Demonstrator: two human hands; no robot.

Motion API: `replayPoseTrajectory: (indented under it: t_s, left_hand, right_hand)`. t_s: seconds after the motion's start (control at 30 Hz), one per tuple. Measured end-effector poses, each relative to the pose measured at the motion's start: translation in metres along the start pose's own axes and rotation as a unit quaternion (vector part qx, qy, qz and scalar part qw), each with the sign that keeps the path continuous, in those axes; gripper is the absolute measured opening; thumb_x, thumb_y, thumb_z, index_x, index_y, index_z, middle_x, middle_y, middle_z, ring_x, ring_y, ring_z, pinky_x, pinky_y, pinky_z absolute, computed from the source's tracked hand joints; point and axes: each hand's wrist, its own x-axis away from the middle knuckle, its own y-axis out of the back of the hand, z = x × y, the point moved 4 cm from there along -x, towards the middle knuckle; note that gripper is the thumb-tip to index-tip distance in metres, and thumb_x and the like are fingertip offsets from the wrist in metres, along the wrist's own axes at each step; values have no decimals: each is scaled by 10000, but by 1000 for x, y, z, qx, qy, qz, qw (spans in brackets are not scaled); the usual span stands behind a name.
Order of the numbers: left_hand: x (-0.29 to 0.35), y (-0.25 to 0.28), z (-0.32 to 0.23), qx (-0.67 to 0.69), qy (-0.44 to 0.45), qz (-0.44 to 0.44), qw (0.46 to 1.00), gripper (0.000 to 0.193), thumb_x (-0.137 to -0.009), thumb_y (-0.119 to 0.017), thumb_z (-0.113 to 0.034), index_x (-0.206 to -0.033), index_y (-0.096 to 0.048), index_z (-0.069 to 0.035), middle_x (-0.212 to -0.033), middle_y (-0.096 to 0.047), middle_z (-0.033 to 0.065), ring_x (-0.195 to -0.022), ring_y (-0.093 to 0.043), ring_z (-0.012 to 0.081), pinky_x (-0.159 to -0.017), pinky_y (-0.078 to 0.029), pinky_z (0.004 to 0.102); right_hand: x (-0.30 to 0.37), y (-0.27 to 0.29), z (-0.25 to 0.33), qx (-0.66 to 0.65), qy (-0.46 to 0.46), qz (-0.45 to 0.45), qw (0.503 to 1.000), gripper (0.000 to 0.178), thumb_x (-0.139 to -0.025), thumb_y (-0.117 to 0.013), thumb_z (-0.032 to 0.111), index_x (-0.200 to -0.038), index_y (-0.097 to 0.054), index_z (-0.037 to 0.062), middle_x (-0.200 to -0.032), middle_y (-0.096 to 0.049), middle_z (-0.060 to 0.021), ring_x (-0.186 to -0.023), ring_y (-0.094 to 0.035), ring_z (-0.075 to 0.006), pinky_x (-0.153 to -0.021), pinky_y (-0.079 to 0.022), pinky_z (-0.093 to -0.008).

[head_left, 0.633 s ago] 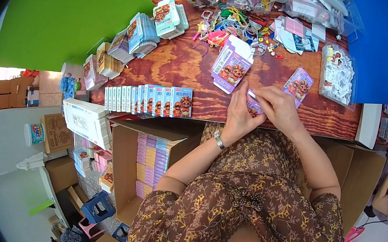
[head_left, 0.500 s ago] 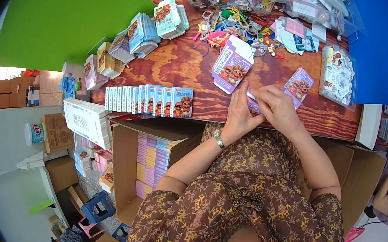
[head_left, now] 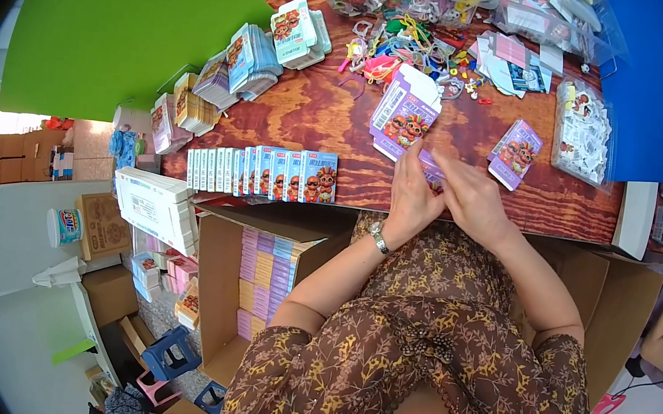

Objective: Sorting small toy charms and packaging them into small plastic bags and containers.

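Observation:
Between my two hands, close to the front edge of the table, is a small purple cardboard box, mostly covered by fingers. My left hand grips its left side, with a watch on that wrist. From the right, my right hand closes over the box with its fingers together. Just beyond the fingertips lies a purple carton with its flaps standing out. Another purple box rests to the right of my right hand.
Blue boxes stand in a row at left. Behind them are stacked cards. Loose trinkets lie at the back, before a clear bin. A tray of white pieces sits right. Cardboard cartons stand below the table edge.
My right hand's fingers have gone from pinching at the box's pale upper end to lying straighter along it. The whole view has shifted slightly.

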Motion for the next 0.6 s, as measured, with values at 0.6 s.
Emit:
replayPoseTrajectory:
  t_s: [0.6]
  left_hand:
    - [4,-2,-8,19,-29,13,999,952,-709,-858,-184,-1437,-315,103,-1311,-491,298,-1245,-499,423,-1032,-428,483]
  right_hand:
    - [25,-12,-27,-145,-138,37,979,362,-961,-629,63,-1317,-624,-3,-1364,-627,-184,-1254,-621,-289,-1023,-503,-370]
